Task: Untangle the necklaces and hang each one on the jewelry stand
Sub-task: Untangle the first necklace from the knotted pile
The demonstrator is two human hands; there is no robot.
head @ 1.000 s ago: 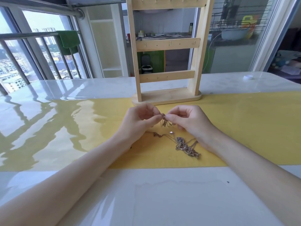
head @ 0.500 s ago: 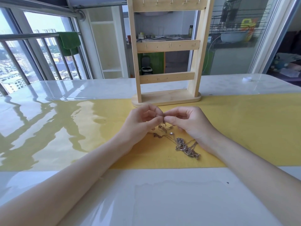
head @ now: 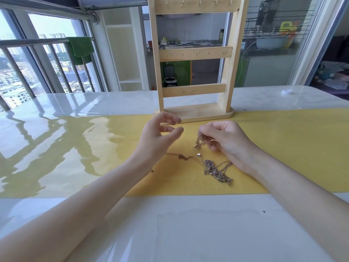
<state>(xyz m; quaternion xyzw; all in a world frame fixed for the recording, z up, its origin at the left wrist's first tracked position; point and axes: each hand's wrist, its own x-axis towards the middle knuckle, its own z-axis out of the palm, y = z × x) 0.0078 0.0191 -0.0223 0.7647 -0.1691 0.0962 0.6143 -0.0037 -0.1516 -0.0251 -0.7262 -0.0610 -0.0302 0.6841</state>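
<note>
Right hand (head: 224,139) pinches a thin chain (head: 199,141) in curled fingers, its links dangling, while the left hand (head: 160,135) floats beside it with fingers loosely spread, holding nothing. Below both, the tangled metal necklaces (head: 215,170) lie on smooth yellow mat (head: 283,148); their count is unclear. Just beyond the fingertips stands one wooden jewelry stand (head: 195,53) with three hooked rails.

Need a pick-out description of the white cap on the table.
Start at the wooden jewelry stand at the table's far middle, then look right along the far edge. The small round white cap sits alone on bare tabletop, off the yellow mat.
</note>
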